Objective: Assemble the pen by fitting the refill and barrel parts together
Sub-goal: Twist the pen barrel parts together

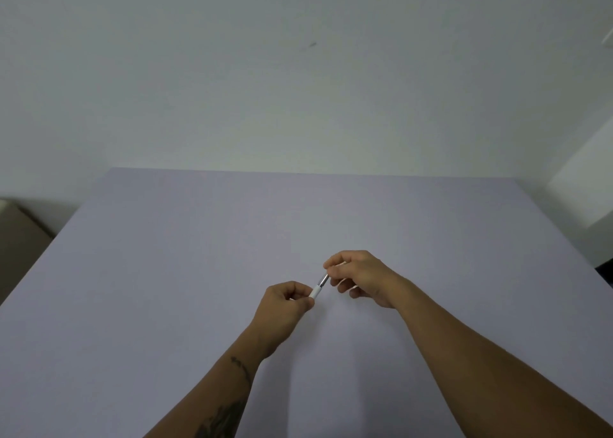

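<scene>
Pen [319, 286] ends hidden (both hands).

A pale lilac worktop [166, 271] runs up to a white wall; shadows of two forearms fall on it.

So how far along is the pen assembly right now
Nearly done, it seems. No loose parts lie on the table, so the refill is probably already inside. In hand: the left hand pinches the white barrel while the right hand holds the silver section against it. Left: seating that joint fully; I cannot tell whether it is closed.
</scene>
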Demonstrator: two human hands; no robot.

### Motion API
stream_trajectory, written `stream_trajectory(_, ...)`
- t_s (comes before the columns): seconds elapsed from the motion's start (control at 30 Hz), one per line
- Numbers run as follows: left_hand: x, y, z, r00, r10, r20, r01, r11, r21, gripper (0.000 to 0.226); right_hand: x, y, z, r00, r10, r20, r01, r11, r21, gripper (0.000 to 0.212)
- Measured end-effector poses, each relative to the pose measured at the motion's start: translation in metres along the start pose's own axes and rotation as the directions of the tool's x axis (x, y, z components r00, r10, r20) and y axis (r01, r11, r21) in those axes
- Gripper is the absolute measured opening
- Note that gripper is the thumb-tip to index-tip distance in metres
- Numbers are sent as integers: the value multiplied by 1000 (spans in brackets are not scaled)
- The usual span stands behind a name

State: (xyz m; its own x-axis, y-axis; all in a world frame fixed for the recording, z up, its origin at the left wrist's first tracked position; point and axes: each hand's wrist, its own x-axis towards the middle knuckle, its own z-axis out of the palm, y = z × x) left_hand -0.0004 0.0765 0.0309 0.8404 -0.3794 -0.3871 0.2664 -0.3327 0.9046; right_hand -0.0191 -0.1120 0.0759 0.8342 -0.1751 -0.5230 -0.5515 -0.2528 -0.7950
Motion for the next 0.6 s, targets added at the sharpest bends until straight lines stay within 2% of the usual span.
stream_trajectory(0.3, 4, 3, -1, 1000, -3, -9, 3, 999, 35, 8, 5, 2, 4, 996, -74, -44, 74, 997, -14, 10)
stream_trajectory(0.47, 4, 10, 2, 1000, 31, -3, -31, 998, 47, 7, 4, 2, 7, 993, -76, -94, 67, 993, -94, 25)
stream_trajectory(0.6, 3, 8, 2, 1000, 18, 11, -19, 999, 47, 7, 1, 2, 7, 996, -51, -76, 39, 987, -154, 33)
